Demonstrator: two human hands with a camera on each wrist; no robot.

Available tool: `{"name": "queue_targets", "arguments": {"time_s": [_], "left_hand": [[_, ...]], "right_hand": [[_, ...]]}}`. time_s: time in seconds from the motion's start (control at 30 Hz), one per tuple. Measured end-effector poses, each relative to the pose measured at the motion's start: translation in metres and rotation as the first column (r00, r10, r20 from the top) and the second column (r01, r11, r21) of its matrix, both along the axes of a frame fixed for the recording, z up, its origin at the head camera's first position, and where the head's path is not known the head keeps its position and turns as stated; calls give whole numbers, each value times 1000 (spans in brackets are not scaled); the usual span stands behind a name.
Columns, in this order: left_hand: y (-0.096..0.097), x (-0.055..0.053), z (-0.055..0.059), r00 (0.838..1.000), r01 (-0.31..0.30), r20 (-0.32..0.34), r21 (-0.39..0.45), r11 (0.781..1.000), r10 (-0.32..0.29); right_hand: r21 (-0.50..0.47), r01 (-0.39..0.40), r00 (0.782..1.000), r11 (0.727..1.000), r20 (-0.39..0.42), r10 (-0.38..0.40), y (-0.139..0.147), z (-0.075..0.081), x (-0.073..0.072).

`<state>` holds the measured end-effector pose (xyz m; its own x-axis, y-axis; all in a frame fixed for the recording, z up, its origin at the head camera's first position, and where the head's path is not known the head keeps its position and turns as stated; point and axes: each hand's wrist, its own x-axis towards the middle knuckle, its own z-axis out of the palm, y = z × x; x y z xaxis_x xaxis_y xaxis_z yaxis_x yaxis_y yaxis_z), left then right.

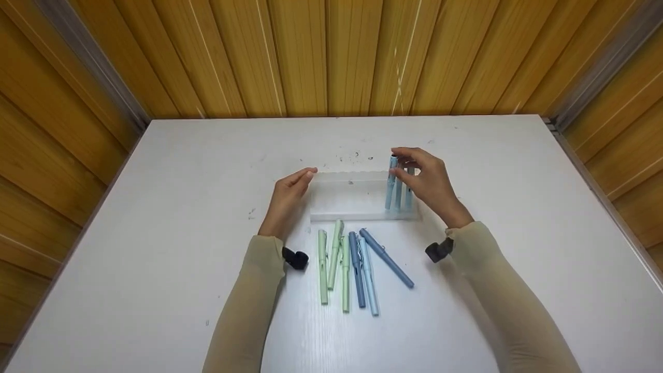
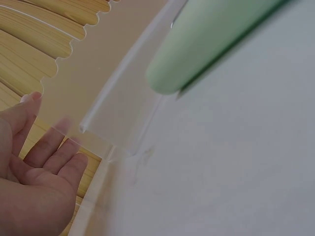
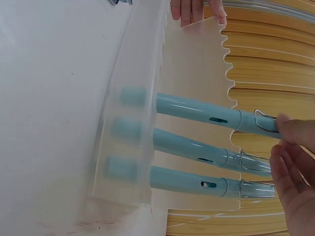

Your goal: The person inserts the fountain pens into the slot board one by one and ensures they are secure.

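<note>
A frosted clear pen stand [image 1: 344,198] with a scalloped top edge sits on the table. My left hand [image 1: 290,196] holds its upper left corner, the thumb on one side and the fingers seen through the panel in the left wrist view. At the stand's right end, several scallops apart from that corner, three light blue pens lean with their lower ends behind the front lip. My right hand [image 1: 434,178] pinches the capped top of the innermost light blue pen [image 3: 192,109]. Beside it are a second pen [image 3: 189,147] and a third pen [image 3: 187,179].
In front of the stand lie three green pens [image 1: 322,267], two darker blue pens [image 1: 387,259] and a light blue pen [image 1: 369,277]. One green pen [image 2: 206,44] looms close in the left wrist view. A wood-slat wall [image 1: 300,57] borders the white table [image 1: 155,233].
</note>
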<state>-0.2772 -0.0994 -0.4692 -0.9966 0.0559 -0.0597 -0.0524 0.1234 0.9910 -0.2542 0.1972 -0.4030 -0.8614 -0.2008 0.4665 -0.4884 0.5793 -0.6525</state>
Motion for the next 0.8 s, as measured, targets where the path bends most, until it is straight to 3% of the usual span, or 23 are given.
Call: {"name": "queue_targets", "arguments": {"time_s": [0.23, 0.43, 0.8], "left_hand": [[0, -1, -1, 1000, 5, -7, 34, 999, -4], [0, 0, -1, 1000, 21, -20, 57, 998, -20], [1, 1, -2, 1000, 5, -23, 11, 1000, -5]], "right_hand": [[70, 19, 999, 997, -47, -16, 1, 2, -2], [102, -4, 994, 995, -107, 15, 3, 0, -6], [118, -25, 997, 993, -75, 34, 7, -2, -13]]}}
